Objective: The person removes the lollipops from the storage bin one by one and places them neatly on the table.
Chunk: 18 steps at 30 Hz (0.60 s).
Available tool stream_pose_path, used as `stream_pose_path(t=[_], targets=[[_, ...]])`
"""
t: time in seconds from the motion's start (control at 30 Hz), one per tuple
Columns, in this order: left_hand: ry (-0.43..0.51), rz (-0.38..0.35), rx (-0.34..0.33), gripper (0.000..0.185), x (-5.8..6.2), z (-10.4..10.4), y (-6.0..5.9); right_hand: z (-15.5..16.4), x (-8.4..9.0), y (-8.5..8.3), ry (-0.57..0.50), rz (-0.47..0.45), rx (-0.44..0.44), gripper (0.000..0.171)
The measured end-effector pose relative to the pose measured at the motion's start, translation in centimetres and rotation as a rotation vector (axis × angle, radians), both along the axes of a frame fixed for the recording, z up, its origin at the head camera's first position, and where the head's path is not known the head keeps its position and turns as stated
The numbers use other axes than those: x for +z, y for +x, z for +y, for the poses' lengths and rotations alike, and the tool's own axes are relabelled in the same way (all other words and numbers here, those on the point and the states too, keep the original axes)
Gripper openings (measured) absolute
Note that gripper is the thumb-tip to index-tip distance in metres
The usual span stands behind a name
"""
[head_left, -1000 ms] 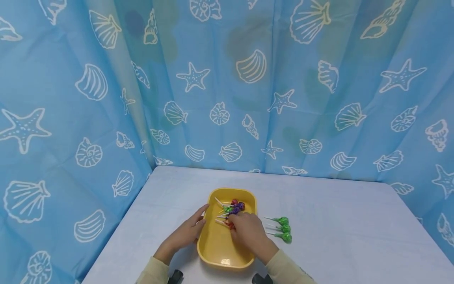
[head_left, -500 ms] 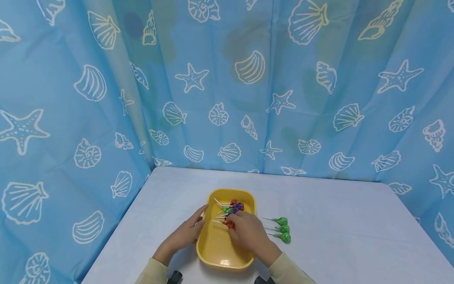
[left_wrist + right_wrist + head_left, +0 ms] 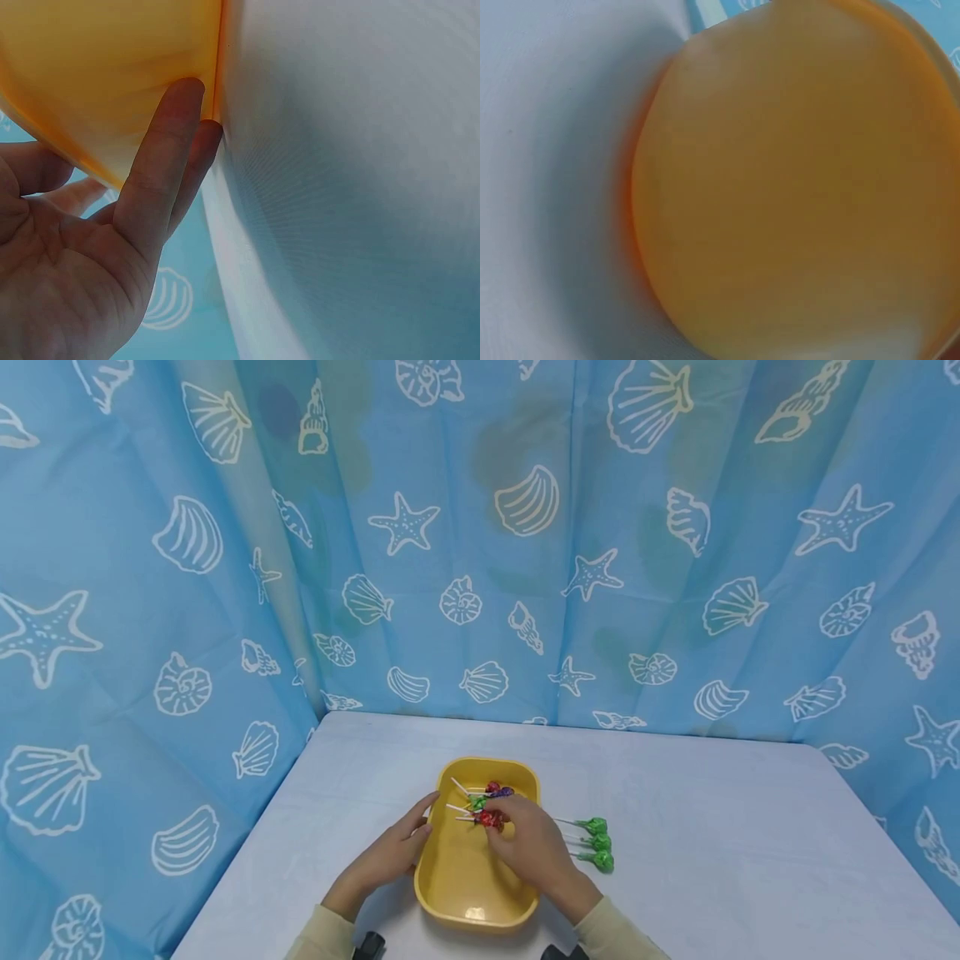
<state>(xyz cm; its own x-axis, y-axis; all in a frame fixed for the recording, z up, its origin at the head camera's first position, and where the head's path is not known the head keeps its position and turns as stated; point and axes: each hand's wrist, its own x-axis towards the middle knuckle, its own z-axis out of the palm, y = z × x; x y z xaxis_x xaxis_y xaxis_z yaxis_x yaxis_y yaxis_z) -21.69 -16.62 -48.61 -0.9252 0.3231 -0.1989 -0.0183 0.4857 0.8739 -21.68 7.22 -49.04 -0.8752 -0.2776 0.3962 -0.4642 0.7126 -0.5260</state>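
Three green lollipops (image 3: pixel 597 843) just right of yellow tray (image 3: pixel 476 885). Inside tray, far half: purple lollipop (image 3: pixel 504 792), bunched with others. We see right hand (image 3: pixel 531 850) over tray, thumb and finger pinching red lollipop (image 3: pixel 491 819). Left hand (image 3: pixel 392 853): fingers fairly straight, touching tray's left side, nothing gripped. White table (image 3: pixel 720 843) under tray.

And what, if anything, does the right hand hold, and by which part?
The right hand appears to pinch a red-wrapped lollipop by its head; contact is partly hidden.
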Motion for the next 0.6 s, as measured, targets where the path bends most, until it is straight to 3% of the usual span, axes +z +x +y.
stream_pose_path(t=[0.6], targets=[[-0.009,-0.012,0.014,0.053,0.1,0.1,0.0,1.6,0.2,0.3,-0.238,-0.028,0.025,0.027]])
